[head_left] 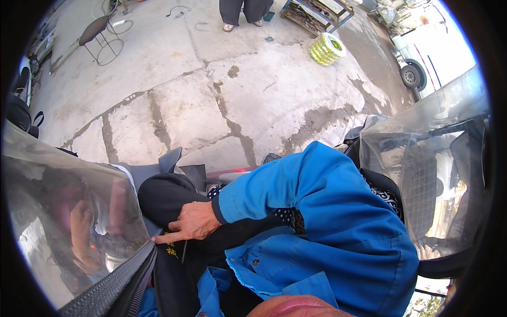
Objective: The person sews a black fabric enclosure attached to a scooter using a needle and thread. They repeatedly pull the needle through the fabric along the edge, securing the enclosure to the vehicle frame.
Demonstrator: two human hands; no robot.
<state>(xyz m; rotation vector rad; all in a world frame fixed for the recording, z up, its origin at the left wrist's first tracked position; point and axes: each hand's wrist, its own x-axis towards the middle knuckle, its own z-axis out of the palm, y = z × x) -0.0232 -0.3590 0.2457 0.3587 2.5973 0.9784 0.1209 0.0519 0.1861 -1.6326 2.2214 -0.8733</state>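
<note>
Touching clear plastic sheet (58, 174) at near left with right hand (196, 220), forefinger (168, 238) outstretched, pinch unclear; possibly risking tearing by overpulling.

1 patch of small yellow characters (172, 253) stands on the black cloth (171, 280) over the person's lap, beside the right hand (193, 222); they are too small to read, and no other lettering is legible.

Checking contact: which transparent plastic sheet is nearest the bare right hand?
The left transparent sheet, edged with dark woven trim; the right hand has a fingertip at its edge. The right sheet is beyond the blue fabric sleeve.
</note>
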